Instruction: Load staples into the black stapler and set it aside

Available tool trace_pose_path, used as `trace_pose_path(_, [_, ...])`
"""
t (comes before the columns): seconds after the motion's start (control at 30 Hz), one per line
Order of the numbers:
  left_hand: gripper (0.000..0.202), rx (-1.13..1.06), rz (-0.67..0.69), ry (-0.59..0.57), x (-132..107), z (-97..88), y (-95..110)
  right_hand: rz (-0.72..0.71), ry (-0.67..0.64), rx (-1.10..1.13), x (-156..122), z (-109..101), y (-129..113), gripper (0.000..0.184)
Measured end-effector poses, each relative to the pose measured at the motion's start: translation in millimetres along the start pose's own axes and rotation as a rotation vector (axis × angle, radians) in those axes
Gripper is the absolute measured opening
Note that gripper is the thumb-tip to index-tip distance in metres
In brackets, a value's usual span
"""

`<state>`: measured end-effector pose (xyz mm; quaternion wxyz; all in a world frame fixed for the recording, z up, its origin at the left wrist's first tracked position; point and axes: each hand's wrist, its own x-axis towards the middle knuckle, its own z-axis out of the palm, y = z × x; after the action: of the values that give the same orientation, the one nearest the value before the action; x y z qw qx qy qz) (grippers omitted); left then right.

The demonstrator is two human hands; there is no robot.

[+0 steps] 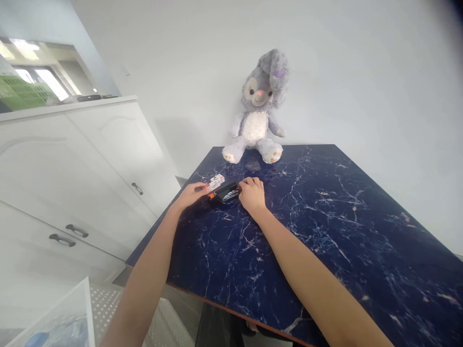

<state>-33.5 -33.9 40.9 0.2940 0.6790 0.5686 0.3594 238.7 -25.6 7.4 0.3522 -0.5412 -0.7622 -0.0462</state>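
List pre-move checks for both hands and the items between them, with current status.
1. Left hand at the small white box: ok, fingers reach its near end.
2. Right hand at the black item: ok, fingers at its right end.
3. Firm grip, both hands: cannot tell, fingertips too small to make out.
4. White box and black item clearly separated: not ok, they sit side by side, close together.
5. Plush toy away from hands: ok, sits beyond them at the table's far edge.
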Motion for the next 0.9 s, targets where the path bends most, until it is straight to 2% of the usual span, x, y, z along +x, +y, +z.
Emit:
trace_pose_path(0.13, [0.041, -0.219, 0.010, 0.237, 7.6, 4.3, -4.9, -0.114, 0.014, -0.115, 0.1, -3.2, 3.4, 0.021])
trace_pose_path(0.2, [0.040, -0.369, -0.039, 0.286, 10.2, 7.7, -5.9, -0.110, 0.007, -0.111, 0.3, -4.0, 3.3, 0.020])
trace_pose_path(0.33, [0.030, -0.624, -0.061, 0.264, 10.5, 9.8, -1.5, -0.003, 0.007, -0.067, 1.7, -6.2, 1.8, 0.020])
trace_pose_path(0.47, [0.038, -0.855, 0.004, 0.088, 7.3, 7.0, 5.5, 0.278, 0.024, 0.144, 8.0, -7.6, 11.5, 0.019])
trace_pose_path(0.53, [0.041, -0.875, -0.002, 0.053, 6.4, 7.4, 6.6, 0.408, 0.050, 0.331, 11.5, -6.2, 21.0, 0.018])
trace_pose_path(0.67, [0.039, -0.783, -0.054, 0.095, 6.9, 13.6, 6.8, 0.557, 0.212, 0.670, 14.3, -0.9, 36.4, 0.030])
trace_pose_path(0.77, [0.040, -0.683, -0.018, 0.146, 6.9, 19.8, 11.8, 0.563, 0.250, 0.761, 14.4, 0.8, 36.7, 0.027])
trace_pose_path(0.9, [0.045, -0.568, 0.019, 0.198, 5.1, 27.5, 22.2, 0.530, 0.212, 0.871, 21.8, -1.6, 23.0, 0.022])
